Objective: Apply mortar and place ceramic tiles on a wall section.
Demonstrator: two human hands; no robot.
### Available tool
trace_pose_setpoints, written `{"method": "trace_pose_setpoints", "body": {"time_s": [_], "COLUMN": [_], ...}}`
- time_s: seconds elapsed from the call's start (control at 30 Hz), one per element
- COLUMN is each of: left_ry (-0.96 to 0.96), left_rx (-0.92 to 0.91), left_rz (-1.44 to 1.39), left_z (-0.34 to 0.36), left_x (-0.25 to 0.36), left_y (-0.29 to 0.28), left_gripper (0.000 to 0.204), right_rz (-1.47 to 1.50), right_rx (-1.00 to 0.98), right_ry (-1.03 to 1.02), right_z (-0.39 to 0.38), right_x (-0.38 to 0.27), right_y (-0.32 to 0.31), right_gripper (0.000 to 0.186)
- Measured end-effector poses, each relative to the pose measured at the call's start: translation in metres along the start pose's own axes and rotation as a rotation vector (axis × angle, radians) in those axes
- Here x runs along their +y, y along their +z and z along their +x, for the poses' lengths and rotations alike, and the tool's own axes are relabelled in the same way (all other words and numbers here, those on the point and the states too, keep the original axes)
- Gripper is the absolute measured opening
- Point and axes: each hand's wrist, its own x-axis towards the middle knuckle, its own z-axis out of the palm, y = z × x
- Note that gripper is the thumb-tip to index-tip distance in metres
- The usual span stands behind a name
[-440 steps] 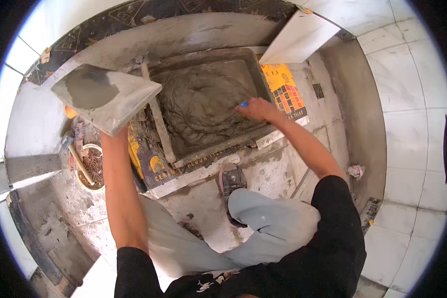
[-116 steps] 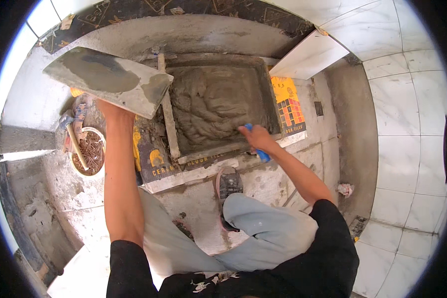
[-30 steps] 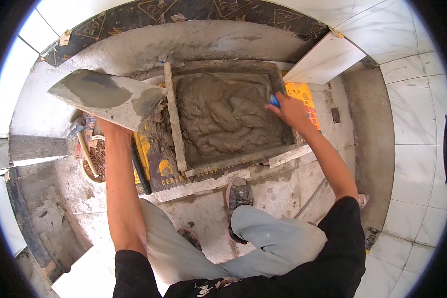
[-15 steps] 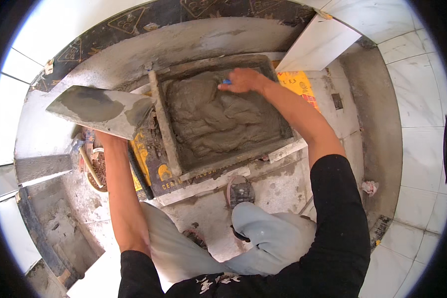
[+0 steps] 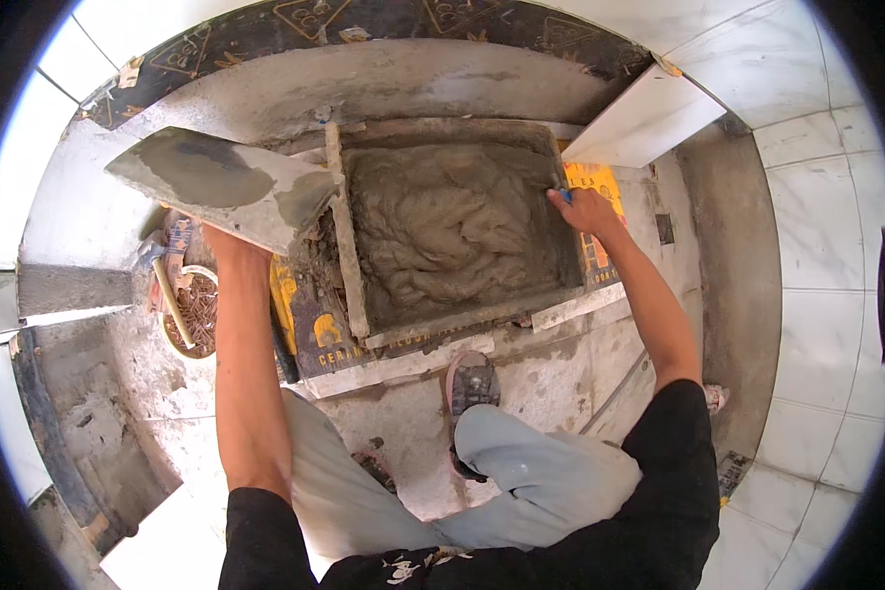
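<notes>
My left hand is mostly hidden beneath a flat, pointed tile piece and grips it from below. Wet grey mortar coats patches of its upper face. Beside it sits a shallow rectangular trough full of grey mortar, its surface ridged and swirled. At the trough's right wall, my right hand is closed around a tool with a blue handle. The working end of that tool cannot be made out.
The trough rests on flattened printed cardboard. On the left are a bucket of nails or screws and a wooden-handled hammer. A white tile leans at the back right. My shoe is near the trough's front.
My right hand has swept from above the mortar's middle to the trough's right wall, still holding the blue-handled tool. The mortar's surface is reshaped. The tile piece stays in my left hand.
</notes>
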Motion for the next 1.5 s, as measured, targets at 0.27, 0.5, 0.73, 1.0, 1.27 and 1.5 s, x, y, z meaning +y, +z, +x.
{"method": "trace_pose_setpoints", "body": {"time_s": [0.27,0.5,0.73,1.0,1.27,1.5], "left_ry": [-0.054,0.011,-0.040,-0.063,-0.123,-0.195], "left_rx": [0.027,-0.011,0.091,0.118,0.115,0.123], "left_rz": [-0.048,-0.056,-0.071,-0.008,-0.056,-0.103], "left_z": [-0.006,0.000,-0.010,-0.017,-0.023,-0.019], "left_x": [-0.004,0.012,0.015,0.019,0.021,0.018], "left_y": [0.005,-0.014,0.013,0.025,0.031,0.018], "left_gripper": [0.038,0.038,0.038,0.038,0.038,0.036], "right_rz": [0.037,-0.055,0.218,0.129,0.693,-0.167], "right_rx": [-0.122,-0.065,-0.067,-0.040,-0.709,-0.102], "right_ry": [-0.238,-0.367,0.141,-0.152,0.187,-0.057], "right_z": [0.007,-0.078,-0.088,-0.105,-0.077,-0.113], "right_x": [-0.075,-0.061,-0.011,-0.103,-0.110,-0.100], "right_y": [-0.009,-0.052,0.043,0.005,-0.019,-0.054], "right_gripper": [0.077,0.068,0.079,0.075,0.067,0.071]}}
